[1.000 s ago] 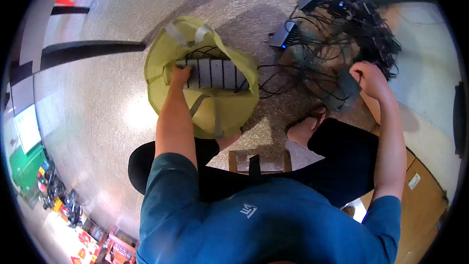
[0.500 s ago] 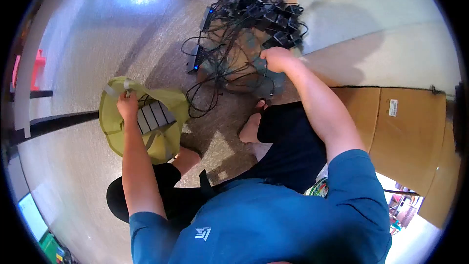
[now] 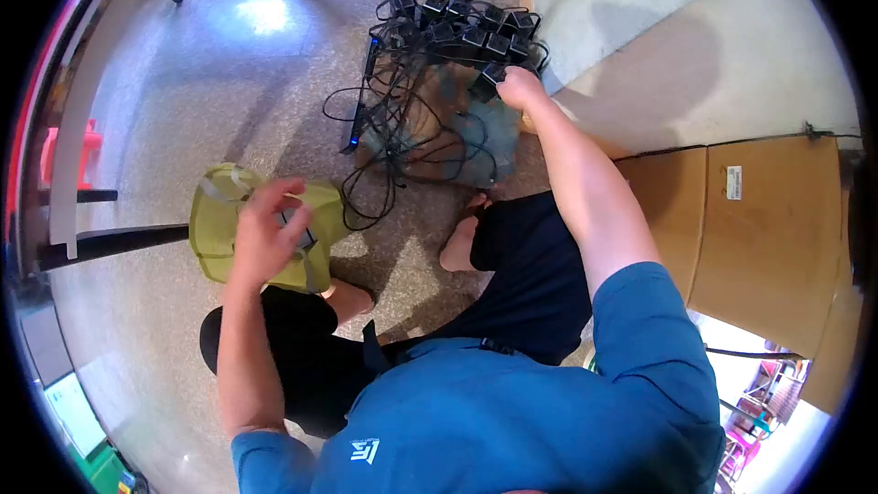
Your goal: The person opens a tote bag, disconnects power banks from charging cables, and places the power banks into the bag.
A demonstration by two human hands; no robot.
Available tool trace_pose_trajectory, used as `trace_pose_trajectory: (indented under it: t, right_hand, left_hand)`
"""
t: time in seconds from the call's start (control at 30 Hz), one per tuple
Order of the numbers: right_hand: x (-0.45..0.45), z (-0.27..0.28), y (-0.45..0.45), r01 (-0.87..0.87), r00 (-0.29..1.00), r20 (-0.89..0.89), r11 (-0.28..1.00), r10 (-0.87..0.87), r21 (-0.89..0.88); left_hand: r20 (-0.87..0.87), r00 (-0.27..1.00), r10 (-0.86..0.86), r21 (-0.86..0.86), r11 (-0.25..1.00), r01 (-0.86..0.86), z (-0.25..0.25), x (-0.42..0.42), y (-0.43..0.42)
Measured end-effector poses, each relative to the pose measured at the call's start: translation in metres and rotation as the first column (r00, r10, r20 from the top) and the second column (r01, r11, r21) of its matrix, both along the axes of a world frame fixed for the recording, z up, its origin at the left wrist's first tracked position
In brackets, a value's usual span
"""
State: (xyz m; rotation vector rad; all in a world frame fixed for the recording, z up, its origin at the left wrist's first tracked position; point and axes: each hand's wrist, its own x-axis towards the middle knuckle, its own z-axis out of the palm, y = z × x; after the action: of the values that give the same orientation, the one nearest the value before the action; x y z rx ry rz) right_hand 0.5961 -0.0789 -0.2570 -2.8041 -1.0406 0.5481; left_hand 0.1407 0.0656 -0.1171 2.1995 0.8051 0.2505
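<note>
Saw a soft yellow-green bag [image 3: 216, 232], partly hidden, at near left; saw a small black block [image 3: 489, 80], held slantwise, farther right.

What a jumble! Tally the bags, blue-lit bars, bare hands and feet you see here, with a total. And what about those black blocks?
Bag: 1
Blue-lit bars: 2
Hands: 2 (left hand, right hand)
Feet: 2
Total: 7
The black blocks are left out: they overlap too much for a sure count.
</note>
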Motion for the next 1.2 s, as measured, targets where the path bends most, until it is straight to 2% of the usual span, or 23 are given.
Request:
trace_pose_trajectory:
  t: [0.03, 0.07, 0.17, 0.3, 0.33, 0.43, 0.5, 0.57, 0.67, 0.77, 0.87, 1.0, 1.17, 1.2]
  right_hand:
    - [0.001, -0.001, 0.003, 0.064, 0.998, -0.018, 0.997, -0.063, 0.044]
    - [0.005, -0.014, 0.007, 0.15, 0.988, -0.031, 0.987, -0.149, 0.052]
    - [0.005, -0.031, 0.011, 0.294, 0.956, -0.044, 0.951, -0.291, 0.093]
    - [0.001, -0.032, 0.013, 0.349, 0.937, -0.076, 0.896, -0.342, 0.275]
    - [0.016, -0.061, 0.016, 0.368, 0.927, -0.078, 0.848, -0.367, 0.381]
    - [0.016, -0.082, 0.026, 0.665, 0.732, -0.574, 0.569, -0.368, 0.484]
    - [0.024, -0.108, 0.031, 0.597, 0.802, -0.403, 0.59, -0.441, 0.544]
    - [0.013, -0.088, 0.027, 0.492, 0.864, -0.216, 0.672, -0.454, 0.554]
    - [-0.002, -0.064, 0.027, 0.396, 0.902, -0.041, 0.788, -0.429, 0.471]
    - [-0.002, -0.067, 0.024, 0.318, 0.923, 0.074, 0.856, -0.379, 0.408]
    - [0.001, -0.075, 0.014, 0.192, 0.951, 0.141, 0.885, -0.274, 0.424]
    - [-0.011, -0.06, 0.004, 0.358, 0.924, -0.271, 0.861, -0.27, 0.362]
    - [-0.032, -0.028, -0.006, 0.587, 0.688, -0.628, 0.788, -0.364, 0.185]
    - [-0.032, -0.025, -0.01, 0.558, 0.671, -0.673, 0.809, -0.311, 0.182]
  left_hand:
    - [-0.042, 0.999, -0.029, -0.002, 1.0, 0.029, -0.003, 0.002, -0.004]
    - [-0.071, 0.993, -0.098, 0.094, 0.99, 0.104, 0.004, 0.012, -0.009]
    - [-0.038, 0.973, -0.226, 0.18, 0.957, 0.23, -0.002, 0.03, -0.009]
    - [-0.181, 0.944, -0.276, 0.213, 0.926, 0.312, -0.015, 0.031, -0.004]
    - [-0.204, 0.937, -0.285, 0.203, 0.924, 0.325, -0.018, 0.031, -0.002]
    - [-0.213, 0.931, -0.296, 0.215, 0.916, 0.34, -0.02, 0.03, -0.001]
    - [-0.221, 0.928, -0.302, 0.211, 0.914, 0.347, -0.019, 0.031, -0.003]
    - [-0.245, 0.916, -0.317, 0.184, 0.913, 0.365, -0.019, 0.032, -0.002]
    - [-0.24, 0.915, -0.325, 0.203, 0.905, 0.374, -0.023, 0.032, -0.002]
    - [-0.256, 0.906, -0.336, 0.208, 0.897, 0.391, -0.029, 0.034, -0.003]
    - [-0.283, 0.898, -0.337, 0.188, 0.899, 0.397, -0.024, 0.042, -0.006]
    - [-0.273, 0.883, -0.381, 0.184, 0.88, 0.437, -0.032, 0.054, -0.014]
    - [-0.21, 0.883, -0.42, 0.188, 0.869, 0.458, -0.068, 0.07, -0.025]
    - [-0.193, 0.887, -0.42, 0.171, 0.875, 0.452, -0.079, 0.073, -0.026]
